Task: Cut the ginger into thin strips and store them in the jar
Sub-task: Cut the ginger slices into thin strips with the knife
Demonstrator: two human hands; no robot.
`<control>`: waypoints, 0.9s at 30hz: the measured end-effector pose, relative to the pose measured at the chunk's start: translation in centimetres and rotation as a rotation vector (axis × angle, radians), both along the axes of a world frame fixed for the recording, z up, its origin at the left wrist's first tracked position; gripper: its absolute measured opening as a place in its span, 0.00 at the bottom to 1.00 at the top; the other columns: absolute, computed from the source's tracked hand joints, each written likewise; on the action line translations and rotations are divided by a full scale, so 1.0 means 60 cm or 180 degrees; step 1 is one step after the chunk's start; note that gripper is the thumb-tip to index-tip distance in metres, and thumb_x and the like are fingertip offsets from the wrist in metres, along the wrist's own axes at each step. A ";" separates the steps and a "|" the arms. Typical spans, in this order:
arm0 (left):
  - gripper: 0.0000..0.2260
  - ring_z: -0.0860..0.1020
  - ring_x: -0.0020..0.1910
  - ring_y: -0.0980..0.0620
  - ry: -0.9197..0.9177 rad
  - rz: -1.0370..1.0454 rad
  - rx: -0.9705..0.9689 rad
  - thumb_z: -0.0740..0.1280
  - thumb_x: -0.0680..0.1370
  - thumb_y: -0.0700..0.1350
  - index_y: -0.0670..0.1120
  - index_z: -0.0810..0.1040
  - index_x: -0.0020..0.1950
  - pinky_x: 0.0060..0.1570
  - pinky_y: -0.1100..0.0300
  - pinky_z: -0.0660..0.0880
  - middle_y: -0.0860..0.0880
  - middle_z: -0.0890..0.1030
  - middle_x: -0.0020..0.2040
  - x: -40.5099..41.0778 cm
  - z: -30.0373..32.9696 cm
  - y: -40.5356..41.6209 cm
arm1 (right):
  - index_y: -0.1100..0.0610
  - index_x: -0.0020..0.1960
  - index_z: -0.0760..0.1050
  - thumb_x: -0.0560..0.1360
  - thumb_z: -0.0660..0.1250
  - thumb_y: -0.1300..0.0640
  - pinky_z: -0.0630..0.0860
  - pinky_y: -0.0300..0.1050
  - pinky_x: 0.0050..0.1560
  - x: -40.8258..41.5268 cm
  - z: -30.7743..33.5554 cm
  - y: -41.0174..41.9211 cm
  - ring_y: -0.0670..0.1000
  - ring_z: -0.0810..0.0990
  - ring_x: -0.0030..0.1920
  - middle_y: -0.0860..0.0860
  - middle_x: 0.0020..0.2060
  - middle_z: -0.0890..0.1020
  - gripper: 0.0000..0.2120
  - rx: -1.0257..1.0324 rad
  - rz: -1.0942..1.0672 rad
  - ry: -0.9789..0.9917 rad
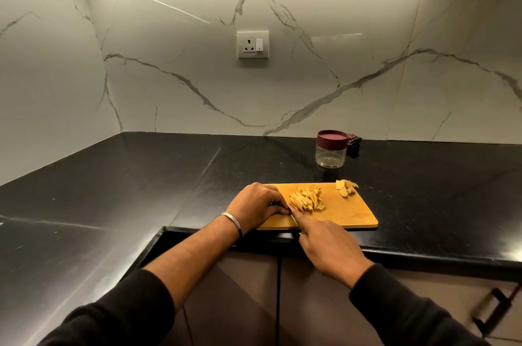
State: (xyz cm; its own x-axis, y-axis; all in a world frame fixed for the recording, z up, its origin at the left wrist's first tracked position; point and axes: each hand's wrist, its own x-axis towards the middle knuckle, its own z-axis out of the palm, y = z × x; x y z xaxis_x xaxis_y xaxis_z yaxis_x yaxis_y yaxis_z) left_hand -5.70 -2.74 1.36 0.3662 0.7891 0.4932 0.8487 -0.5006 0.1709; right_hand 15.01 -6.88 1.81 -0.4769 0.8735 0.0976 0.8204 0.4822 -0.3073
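A wooden cutting board (347,213) lies at the front edge of the black counter. A pile of thin ginger strips (306,198) sits on its left half, and ginger offcuts (346,189) lie at its far right corner. My left hand (257,204) rests on the board's left end with fingers curled down on something at the edge of the pile. My right hand (327,246) grips a knife (295,217), its blade reaching up to my left fingertips. A clear jar (331,155) with a maroon lid stands behind the board, shut.
A dark patterned cloth (354,143) lies behind the jar by the marble wall. A wall socket (252,44) sits above the counter. The counter edge runs just below the board, with cabinet doors and a dark handle (491,309) beneath.
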 end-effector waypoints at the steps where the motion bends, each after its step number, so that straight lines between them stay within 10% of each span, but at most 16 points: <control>1: 0.06 0.82 0.44 0.57 -0.0018 0.0000 -0.0007 0.72 0.76 0.48 0.49 0.86 0.50 0.47 0.58 0.80 0.53 0.84 0.48 0.000 0.000 0.000 | 0.42 0.81 0.50 0.84 0.53 0.50 0.69 0.44 0.45 0.005 -0.003 -0.007 0.48 0.73 0.45 0.47 0.43 0.73 0.27 0.0069 -0.0004 -0.0044; 12: 0.07 0.81 0.47 0.55 0.0134 0.0088 -0.0004 0.70 0.78 0.48 0.51 0.83 0.55 0.49 0.57 0.80 0.52 0.83 0.52 0.005 -0.002 -0.005 | 0.44 0.82 0.40 0.86 0.50 0.57 0.67 0.47 0.39 0.032 -0.001 -0.039 0.50 0.70 0.39 0.49 0.38 0.68 0.30 0.0796 -0.0105 -0.1001; 27: 0.09 0.83 0.49 0.54 -0.0231 0.0223 0.0047 0.71 0.78 0.47 0.51 0.77 0.57 0.49 0.59 0.81 0.51 0.84 0.52 0.008 -0.024 -0.008 | 0.38 0.80 0.53 0.85 0.54 0.50 0.66 0.36 0.33 0.034 -0.007 -0.021 0.44 0.73 0.36 0.45 0.39 0.76 0.25 -0.0074 -0.0092 0.0347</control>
